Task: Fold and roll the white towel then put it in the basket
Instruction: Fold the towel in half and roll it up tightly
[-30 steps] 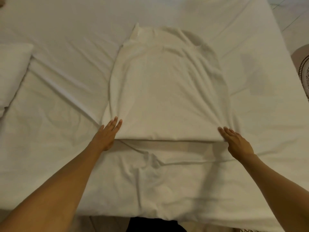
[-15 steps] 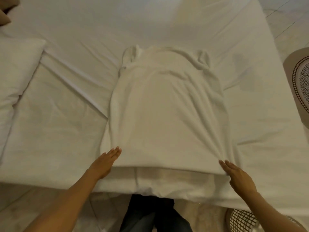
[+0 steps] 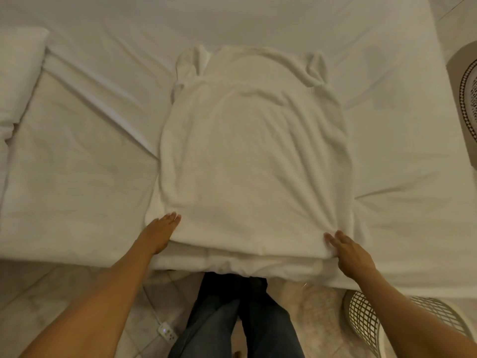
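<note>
The white towel (image 3: 253,156) lies folded and lengthwise on the bed, its near edge at the mattress edge, its far corners bunched up. My left hand (image 3: 160,232) rests flat on the near left corner, fingers together. My right hand (image 3: 351,253) presses flat on the near right corner, where the cloth puckers. Neither hand grips the cloth. A white lattice basket (image 3: 361,321) stands on the floor at the lower right, partly hidden by my right forearm.
The bed (image 3: 77,177) is covered by a creased white sheet, with a pillow (image 3: 18,71) at the left. A patterned rug (image 3: 464,99) lies at the right edge. My legs in jeans (image 3: 232,319) and a power strip (image 3: 167,330) are on the tiled floor.
The view has tilted down and back, so the bed edge, floor and basket show more. Both hands stay flat on the towel's near corners; the towel's far end has bunched slightly.
</note>
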The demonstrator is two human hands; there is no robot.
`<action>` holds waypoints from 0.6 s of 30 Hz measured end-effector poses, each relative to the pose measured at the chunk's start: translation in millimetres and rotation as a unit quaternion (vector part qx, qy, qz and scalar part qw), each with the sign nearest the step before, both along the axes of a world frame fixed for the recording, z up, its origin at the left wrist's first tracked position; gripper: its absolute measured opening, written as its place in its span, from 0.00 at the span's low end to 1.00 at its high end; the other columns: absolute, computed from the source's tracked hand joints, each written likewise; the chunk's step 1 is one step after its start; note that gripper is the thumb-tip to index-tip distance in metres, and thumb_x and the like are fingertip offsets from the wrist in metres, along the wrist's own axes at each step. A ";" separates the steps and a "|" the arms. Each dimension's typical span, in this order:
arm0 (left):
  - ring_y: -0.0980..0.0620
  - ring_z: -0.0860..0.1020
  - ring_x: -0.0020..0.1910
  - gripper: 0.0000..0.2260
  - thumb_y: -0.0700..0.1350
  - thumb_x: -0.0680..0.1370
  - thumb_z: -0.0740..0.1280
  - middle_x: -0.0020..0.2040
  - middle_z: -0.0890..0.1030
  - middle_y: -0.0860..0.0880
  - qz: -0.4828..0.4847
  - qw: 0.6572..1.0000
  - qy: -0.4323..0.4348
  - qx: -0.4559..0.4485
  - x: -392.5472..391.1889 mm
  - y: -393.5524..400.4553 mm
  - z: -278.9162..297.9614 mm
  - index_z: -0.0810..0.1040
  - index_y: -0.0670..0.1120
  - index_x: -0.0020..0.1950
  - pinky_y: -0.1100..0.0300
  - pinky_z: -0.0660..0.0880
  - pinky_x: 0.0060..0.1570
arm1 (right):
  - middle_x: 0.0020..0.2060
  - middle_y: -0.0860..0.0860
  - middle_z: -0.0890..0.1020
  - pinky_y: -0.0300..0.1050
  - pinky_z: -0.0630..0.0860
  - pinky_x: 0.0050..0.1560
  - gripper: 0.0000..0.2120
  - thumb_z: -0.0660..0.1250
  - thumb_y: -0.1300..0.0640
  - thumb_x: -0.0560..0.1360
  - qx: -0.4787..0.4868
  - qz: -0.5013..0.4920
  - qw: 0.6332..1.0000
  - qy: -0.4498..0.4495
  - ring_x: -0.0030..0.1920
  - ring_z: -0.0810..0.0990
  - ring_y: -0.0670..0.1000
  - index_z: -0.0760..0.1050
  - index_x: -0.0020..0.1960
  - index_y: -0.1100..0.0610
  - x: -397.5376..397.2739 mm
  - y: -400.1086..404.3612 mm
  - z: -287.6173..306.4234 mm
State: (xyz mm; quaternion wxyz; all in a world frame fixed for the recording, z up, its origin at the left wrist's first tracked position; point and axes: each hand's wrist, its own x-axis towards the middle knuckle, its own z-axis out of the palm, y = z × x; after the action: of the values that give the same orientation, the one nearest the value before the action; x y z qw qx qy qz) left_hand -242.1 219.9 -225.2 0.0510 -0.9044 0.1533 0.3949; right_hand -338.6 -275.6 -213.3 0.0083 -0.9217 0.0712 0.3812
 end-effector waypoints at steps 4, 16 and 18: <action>0.48 0.58 0.77 0.27 0.35 0.81 0.56 0.79 0.54 0.45 0.034 0.999 -0.020 -0.002 -4.7 3.3 1.9 0.52 0.44 0.79 0.57 0.57 0.75 | 0.72 0.52 0.65 0.46 0.68 0.69 0.27 0.61 0.59 0.78 0.002 0.023 1.000 -0.020 0.71 0.66 0.53 0.60 0.75 0.49 -1.8 -4.0 -2.3; 0.46 0.77 0.59 0.16 0.34 0.78 0.60 0.61 0.79 0.44 0.130 0.985 -0.109 -0.040 48.2 -0.3 50.1 0.77 0.45 0.63 0.56 0.72 0.55 | 0.54 0.52 0.80 0.46 0.75 0.45 0.21 0.59 0.65 0.73 -0.022 -0.097 0.995 -0.031 0.54 0.79 0.55 0.76 0.60 0.48 49.0 -15.0 42.0; 0.47 0.76 0.57 0.14 0.35 0.78 0.58 0.59 0.78 0.46 0.105 0.988 -0.112 -0.001 62.6 -1.6 57.3 0.76 0.46 0.60 0.58 0.73 0.53 | 0.50 0.52 0.81 0.43 0.72 0.39 0.19 0.59 0.65 0.71 -0.049 -0.101 0.993 -0.046 0.49 0.81 0.55 0.78 0.56 0.50 59.1 -19.2 48.3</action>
State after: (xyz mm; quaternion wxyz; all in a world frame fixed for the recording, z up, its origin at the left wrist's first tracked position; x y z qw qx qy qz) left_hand -179.5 218.3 -167.9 0.0246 -0.9540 0.0511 0.2942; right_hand -279.5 -294.8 -165.0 0.0049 -0.9255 0.1825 0.3317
